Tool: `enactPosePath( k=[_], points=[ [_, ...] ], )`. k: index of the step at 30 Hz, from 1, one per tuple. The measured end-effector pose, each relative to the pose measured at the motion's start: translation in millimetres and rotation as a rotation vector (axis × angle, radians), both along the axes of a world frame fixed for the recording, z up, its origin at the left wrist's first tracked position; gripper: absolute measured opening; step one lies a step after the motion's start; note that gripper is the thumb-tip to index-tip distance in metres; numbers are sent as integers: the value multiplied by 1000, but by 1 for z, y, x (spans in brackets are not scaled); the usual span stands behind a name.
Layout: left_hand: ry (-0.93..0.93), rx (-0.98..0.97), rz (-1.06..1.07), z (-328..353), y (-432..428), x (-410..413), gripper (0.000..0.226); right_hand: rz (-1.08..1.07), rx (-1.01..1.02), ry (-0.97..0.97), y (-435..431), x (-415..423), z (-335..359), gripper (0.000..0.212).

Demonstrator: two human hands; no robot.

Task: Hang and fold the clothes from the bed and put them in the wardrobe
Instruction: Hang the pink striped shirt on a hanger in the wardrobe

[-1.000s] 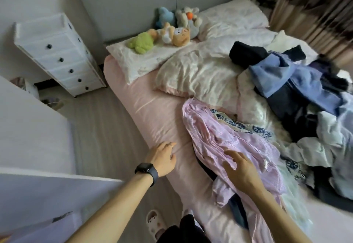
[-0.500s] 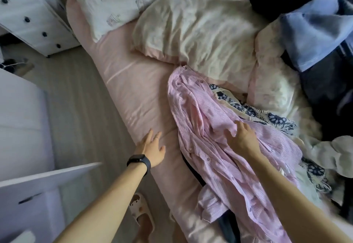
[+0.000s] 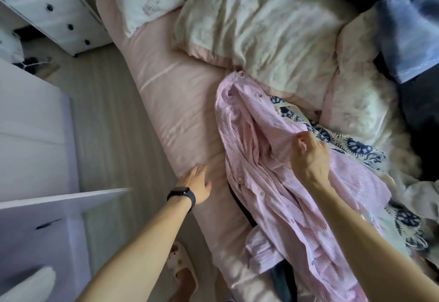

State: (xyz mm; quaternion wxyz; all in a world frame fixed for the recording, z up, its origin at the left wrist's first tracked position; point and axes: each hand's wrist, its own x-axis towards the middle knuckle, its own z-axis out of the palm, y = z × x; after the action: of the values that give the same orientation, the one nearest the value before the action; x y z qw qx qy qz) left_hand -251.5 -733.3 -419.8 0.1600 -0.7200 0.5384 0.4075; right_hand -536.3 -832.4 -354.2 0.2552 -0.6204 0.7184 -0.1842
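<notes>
Right hand [image 3: 308,156] fingers [image 3: 301,140] were pinched on a fold of the pink striped shirt [image 3: 266,173], probably to lift it clear of the blue floral garment [image 3: 351,144] underneath. Left hand [image 3: 198,182] lay flat, fingers spread and holding nothing, on the pink sheet at the bed [image 3: 175,102] edge, likely bracing. Shirt was crumpled mid-bed, beside the cream duvet [image 3: 261,28]. Versus half a second earlier: right hand went from resting flat to pinching; left barely moved.
</notes>
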Motion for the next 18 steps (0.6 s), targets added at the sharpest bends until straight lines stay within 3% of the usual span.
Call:
enactPosePath(
  k=[7, 11, 18],
  points=[
    [122, -182, 124, 116, -6, 25, 61, 47, -59, -287, 19, 35, 135, 10],
    [249, -403, 167, 213, -1, 43, 62, 130, -110, -409, 49, 66, 226, 15],
    [388, -757, 213, 379, 42, 89, 70, 272, -157, -604, 116, 130, 361, 4]
  ],
)
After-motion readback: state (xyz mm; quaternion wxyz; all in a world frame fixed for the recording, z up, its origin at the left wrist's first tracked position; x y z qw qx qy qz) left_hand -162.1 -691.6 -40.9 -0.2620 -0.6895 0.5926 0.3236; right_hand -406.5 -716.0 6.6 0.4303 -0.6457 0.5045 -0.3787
